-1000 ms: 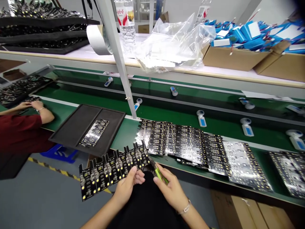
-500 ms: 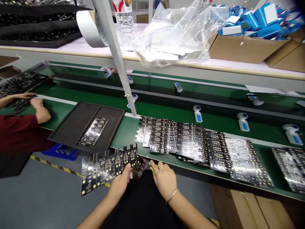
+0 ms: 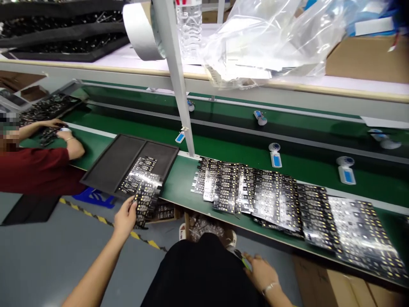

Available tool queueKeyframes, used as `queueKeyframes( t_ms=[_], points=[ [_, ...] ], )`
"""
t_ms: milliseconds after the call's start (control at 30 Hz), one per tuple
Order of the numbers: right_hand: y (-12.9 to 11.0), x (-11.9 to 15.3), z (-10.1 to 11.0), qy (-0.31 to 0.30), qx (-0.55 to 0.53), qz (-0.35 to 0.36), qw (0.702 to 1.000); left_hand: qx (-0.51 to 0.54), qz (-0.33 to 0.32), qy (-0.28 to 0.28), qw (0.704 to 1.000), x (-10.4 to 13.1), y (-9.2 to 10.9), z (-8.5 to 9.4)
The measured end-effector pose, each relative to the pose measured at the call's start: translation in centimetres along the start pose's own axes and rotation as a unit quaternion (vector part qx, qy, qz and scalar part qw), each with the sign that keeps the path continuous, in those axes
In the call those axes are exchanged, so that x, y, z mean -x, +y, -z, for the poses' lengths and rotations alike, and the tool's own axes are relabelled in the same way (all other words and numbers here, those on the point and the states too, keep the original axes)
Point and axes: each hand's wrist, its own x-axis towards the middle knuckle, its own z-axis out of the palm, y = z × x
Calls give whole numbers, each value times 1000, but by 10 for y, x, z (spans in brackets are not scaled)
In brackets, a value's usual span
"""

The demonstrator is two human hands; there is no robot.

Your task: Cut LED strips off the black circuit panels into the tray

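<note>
My left hand (image 3: 125, 216) is closed on the edge of a black circuit board (image 3: 147, 198) dotted with yellow-white components. That board is held tilted at the front edge of a black tray (image 3: 119, 160), overlapping another circuit board panel (image 3: 134, 174) that lies in the tray's right compartment. Low by my lap, my right hand (image 3: 262, 273) is closed round green-handled pliers (image 3: 245, 261), their dark jaws pointing up and left. A long overlapping row of circuit board panels (image 3: 268, 194) lies on the green bench to the right of the tray.
A white post (image 3: 177, 81) carrying a tape roll (image 3: 142, 32) rises behind the tray. White devices with blue screens (image 3: 275, 155) lie on the green conveyor (image 3: 230, 147). At left, a co-worker's arms (image 3: 72, 147) reach over dark parts. Boxes of parts (image 3: 164, 213) stand under the bench.
My left hand has carried the circuit board left and forward to the tray. My right hand, with the pliers, has moved away to the lower right. The view has shifted left.
</note>
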Motion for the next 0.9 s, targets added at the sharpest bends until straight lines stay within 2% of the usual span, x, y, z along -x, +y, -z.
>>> queueKeyframes(
  t_ms=[100, 200, 267, 300, 333, 400, 467, 533, 600, 633, 700, 767, 833, 900],
  points=[
    [1, 1, -12, -14, -19, -7, 1000, -55, 8, -7, 998, -72, 0, 12],
    [-1, 1, -17, -12, -43, -10, 999, -102, 33, -25, 994, -138, 11, 22],
    [-2, 2, -20, -6, -56, -15, 998, -128, 45, -30, 990, -164, 25, 16],
    [-1, 4, -22, -3, -62, -20, 998, -135, 41, -35, 989, -169, 36, 6],
    [-1, 5, -24, -3, -68, -24, 997, -137, 27, -47, 989, -169, 48, -9],
    [0, 9, -29, -5, -87, -31, 996, -127, -19, -90, 988, -152, 77, -51],
    [1, 11, -35, -6, -107, -32, 994, -110, -59, -149, 981, -120, 110, -105],
    [1, 12, -38, 2, -117, -32, 993, -101, -69, -191, 974, -81, 142, -157],
    [1, 11, -39, 17, -117, -34, 992, -98, -55, -215, 970, -47, 169, -197],
    [2, 11, -39, 24, -116, -36, 992, -97, -43, -219, 970, -34, 180, -210],
    [6, 11, -37, 35, -118, -37, 992, -93, -23, -220, 971, -21, 196, -222],
    [12, 12, -36, 43, -126, -34, 990, -83, -12, -221, 972, -23, 202, -216],
    [20, 14, -35, 48, -137, -30, 989, -69, -8, -222, 972, -36, 201, -197],
    [24, 18, -31, 65, -159, -21, 985, -58, -6, -214, 975, -51, 193, -168]
  ],
)
